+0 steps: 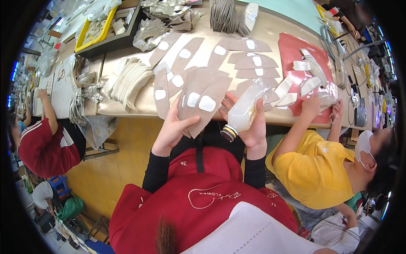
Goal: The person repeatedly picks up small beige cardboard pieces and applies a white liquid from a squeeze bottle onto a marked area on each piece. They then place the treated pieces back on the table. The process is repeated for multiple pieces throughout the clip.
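My left hand (173,129) pinches a fanned pair or more of taupe fabric pieces (207,84), with white rounded patches on them; the thumb lies across their lower edge. In my right hand (257,132) rests a clear plastic bottle (242,113) with whitish contents. It is tilted, its dark and gold neck end pointing down toward me, and the fingers curl around its sides. Beyond both hands, more taupe pieces (185,53) with white patches lie spread on the table, some overlapping in a row (256,62) at the right.
A stack of cream pieces (129,82) lies left on the tan table (146,111). Bundled grey pieces (223,16) and a black-edged bin (134,29) stand farther back. On a red sheet (292,46) at right, a yellow-shirted co-worker (317,165) handles pale pieces. Another person (48,146) works at far left.
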The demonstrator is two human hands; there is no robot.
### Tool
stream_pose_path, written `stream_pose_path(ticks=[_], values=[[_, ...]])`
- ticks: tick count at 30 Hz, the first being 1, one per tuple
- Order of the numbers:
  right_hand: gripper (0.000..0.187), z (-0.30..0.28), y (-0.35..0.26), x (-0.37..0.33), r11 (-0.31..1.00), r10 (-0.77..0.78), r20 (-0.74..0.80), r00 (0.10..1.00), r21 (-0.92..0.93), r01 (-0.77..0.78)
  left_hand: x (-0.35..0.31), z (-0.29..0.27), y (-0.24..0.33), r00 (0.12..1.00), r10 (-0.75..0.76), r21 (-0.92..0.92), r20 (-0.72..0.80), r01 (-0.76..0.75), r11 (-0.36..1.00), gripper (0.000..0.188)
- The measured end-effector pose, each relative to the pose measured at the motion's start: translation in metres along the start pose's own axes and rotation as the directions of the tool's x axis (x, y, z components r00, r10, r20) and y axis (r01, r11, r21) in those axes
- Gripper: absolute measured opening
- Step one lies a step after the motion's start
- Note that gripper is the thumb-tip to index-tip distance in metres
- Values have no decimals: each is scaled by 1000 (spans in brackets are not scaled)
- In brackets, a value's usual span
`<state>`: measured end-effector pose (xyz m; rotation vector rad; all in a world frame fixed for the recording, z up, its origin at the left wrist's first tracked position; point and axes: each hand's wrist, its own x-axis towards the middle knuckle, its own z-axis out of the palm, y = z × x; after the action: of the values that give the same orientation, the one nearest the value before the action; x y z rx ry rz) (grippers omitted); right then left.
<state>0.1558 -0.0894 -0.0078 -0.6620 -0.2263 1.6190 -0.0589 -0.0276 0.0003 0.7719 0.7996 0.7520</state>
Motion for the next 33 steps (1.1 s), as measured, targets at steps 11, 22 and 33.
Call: stream_pose_path(ticks=[11, 22, 33], values=[[62, 5, 18, -8, 659, -691, -47, 721, -450, 603, -4, 14, -3, 998, -20, -144, 63, 29, 989, 81], [56, 9, 2, -12, 66, -583, 480, 656, -777, 627, -5, 13, -3, 998, -36, -165, 58, 45, 985, 80], [64, -4, -15, -6, 592, -804, -228, 549, -388, 706, -6, 1, 5, 999, -32, -172, 19, 35, 984, 83]])
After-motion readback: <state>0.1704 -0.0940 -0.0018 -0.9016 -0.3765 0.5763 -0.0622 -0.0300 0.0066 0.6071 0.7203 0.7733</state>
